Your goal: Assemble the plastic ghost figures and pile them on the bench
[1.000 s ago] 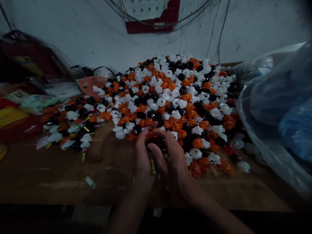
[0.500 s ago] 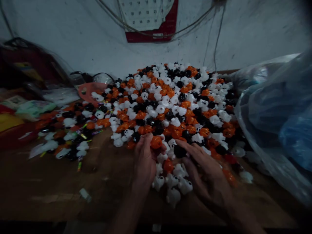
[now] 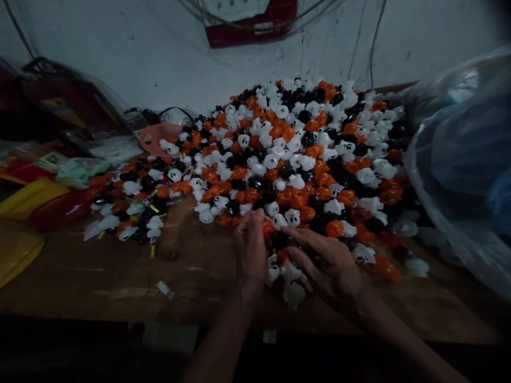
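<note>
My left hand (image 3: 251, 250) is closed around a small orange pumpkin figure (image 3: 268, 230), mostly covered by the fingers. Opposite it, my right hand (image 3: 333, 260) pinches a round black figure (image 3: 280, 240) between thumb and fingers. The two figures are close together; whether they touch I cannot tell. Beneath the hands lie several white ghost figures (image 3: 293, 293). Just beyond them rises a large heap of orange, white and black plastic figures (image 3: 279, 154).
At left is a smaller pile of figures (image 3: 131, 189) with colourful sticks, near an orange scoop-like basket (image 3: 154, 139). Clear plastic bags (image 3: 451, 143) stand at right. A whitish scrap (image 3: 165, 290) lies on the brown tabletop (image 3: 99, 282). Behind is a wall with a calendar (image 3: 251, 26).
The view has tilted down and shifted left. My hands have come closer together, bringing the black figure beside the orange pumpkin figure, which is now more hidden by my fingers.
</note>
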{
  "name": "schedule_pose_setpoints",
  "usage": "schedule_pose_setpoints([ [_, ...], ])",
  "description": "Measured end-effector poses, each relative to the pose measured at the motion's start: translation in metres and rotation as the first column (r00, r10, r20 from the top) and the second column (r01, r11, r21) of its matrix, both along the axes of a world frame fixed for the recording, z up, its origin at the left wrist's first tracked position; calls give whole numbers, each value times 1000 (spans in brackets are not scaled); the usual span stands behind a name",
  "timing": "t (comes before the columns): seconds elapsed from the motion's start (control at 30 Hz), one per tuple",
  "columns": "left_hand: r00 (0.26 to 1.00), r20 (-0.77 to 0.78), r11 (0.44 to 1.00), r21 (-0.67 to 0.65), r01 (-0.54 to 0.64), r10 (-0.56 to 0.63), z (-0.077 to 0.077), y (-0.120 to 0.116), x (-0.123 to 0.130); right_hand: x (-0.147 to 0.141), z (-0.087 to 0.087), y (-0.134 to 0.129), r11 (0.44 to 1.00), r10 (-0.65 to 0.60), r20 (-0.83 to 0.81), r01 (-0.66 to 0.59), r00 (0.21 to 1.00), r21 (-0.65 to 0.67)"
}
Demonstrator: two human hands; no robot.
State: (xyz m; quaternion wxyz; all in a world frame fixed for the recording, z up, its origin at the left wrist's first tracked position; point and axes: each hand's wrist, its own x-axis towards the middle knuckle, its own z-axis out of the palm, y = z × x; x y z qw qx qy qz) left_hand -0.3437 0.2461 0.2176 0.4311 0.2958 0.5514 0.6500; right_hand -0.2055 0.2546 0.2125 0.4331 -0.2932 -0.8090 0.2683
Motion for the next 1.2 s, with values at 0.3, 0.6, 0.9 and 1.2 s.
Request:
schedule_pose_setpoints([
  [0.3,871,-484,994,10,105,-88,-5,0,3,10,6,2,994,72,299,-93,951,58],
  [0.6,860,-508,996,92,-7,53,15,-24,16,9,15,0,982,17,463,-103,886,161],
  [0.9,908,-420,995,98,26,17,25,-11,16,10,24,-9,996,-73,178,63,981,63],
  [1.2,977,-205,999,-5,54,-54,7,-12,10,13,11,-6,987,-158,79,153,984,55],
])
